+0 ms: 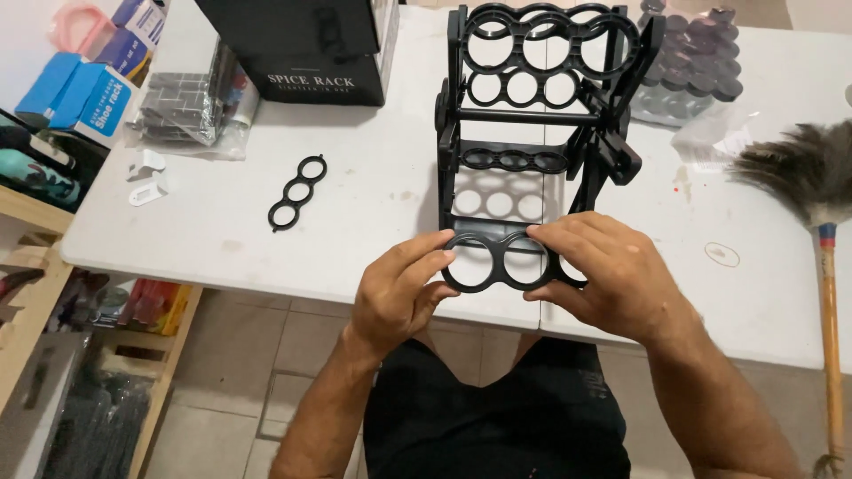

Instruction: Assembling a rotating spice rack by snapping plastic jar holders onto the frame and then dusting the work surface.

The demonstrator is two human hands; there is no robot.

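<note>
A black plastic rack frame (532,115) with tiers of round holes stands on the white table (373,195). Both hands hold a black three-ring shelf piece (501,262) at the frame's near bottom edge. My left hand (399,288) pinches its left end, and my right hand (603,275) covers its right end. A second loose three-ring piece (298,192) lies flat on the table to the left.
A black box (306,49) stands at the back. Wrapped jars with dark lids (688,62) sit at the back right. A feather duster (812,191) lies at the right. Two small white clips (146,177), a clear bag (191,102) and blue boxes (84,93) are at the left.
</note>
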